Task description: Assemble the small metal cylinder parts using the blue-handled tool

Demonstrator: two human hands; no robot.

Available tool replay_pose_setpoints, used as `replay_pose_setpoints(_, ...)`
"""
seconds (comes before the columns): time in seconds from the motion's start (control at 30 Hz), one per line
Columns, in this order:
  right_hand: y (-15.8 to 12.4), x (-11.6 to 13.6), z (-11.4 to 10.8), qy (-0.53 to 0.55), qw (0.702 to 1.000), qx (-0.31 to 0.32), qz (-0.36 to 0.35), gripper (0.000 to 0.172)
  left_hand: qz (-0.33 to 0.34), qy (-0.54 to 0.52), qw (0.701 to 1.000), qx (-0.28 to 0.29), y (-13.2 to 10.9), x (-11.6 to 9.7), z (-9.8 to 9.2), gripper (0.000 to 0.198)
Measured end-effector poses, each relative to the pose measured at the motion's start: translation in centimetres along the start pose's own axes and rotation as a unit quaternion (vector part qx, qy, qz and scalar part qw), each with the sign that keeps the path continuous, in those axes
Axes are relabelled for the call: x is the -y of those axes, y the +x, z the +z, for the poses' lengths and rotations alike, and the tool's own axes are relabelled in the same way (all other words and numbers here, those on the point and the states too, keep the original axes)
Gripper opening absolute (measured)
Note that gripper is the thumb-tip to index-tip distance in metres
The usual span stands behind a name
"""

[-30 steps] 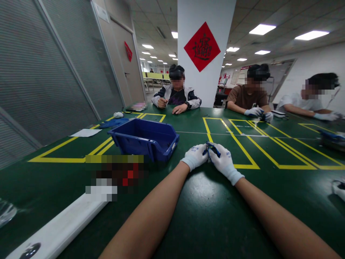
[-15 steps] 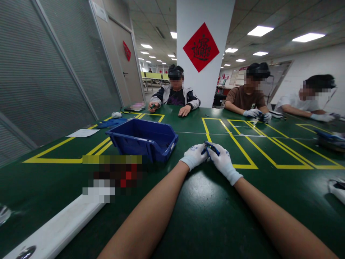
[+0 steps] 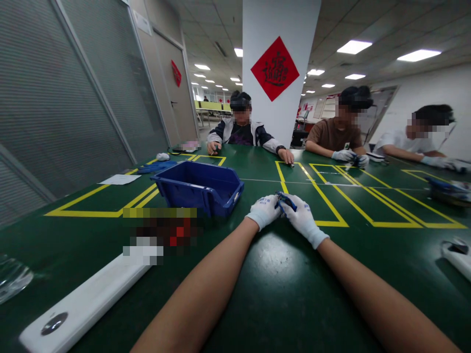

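On the green counter point(image 3: 279, 304), a wide shiny stretch is seen between the two arms point(image 3: 221, 274). Past the hands, yellow lines point(image 3: 333, 224) are marked, and the far side is lined by three people point(image 3: 331, 132). To the left, room is taken up by a blue bin point(image 3: 180, 193) and a long white bar point(image 3: 91, 289). A small dark thing point(image 3: 279, 197) is pinched between the bent fingers of the left hand point(image 3: 264, 211) and the right hand point(image 3: 300, 215), to the right of the bin. Most of it is hidden by the hands, so its shape cannot be told. A dark red patch point(image 3: 179, 235) beside the bar is blurred into squares. A clear thing point(image 3: 14, 279) is cut off on the left, a white thing point(image 3: 458, 257) on the right.
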State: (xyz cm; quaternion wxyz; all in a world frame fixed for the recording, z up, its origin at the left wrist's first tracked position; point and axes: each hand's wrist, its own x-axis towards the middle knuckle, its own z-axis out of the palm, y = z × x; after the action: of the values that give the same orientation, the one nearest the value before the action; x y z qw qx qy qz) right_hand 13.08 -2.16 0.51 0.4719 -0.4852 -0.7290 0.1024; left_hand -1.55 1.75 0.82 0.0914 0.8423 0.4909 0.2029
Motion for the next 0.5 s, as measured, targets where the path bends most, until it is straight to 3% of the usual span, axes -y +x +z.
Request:
replay_pose_setpoints(0.17, 0.1, 0.7, 0.8, -0.009, 0.997, -0.071, 0.021, 0.038, 0.006, 0.009, 1.000, -0.008, 0.3, -0.2, 0.2, 0.035)
replay_pose_setpoints(0.5, 0.3, 1.7, 0.9, 0.054, 0.991, -0.117, 0.029, 0.035, -0.001, 0.048, 0.999, 0.005, 0.1, -0.5, 0.0, 0.036)
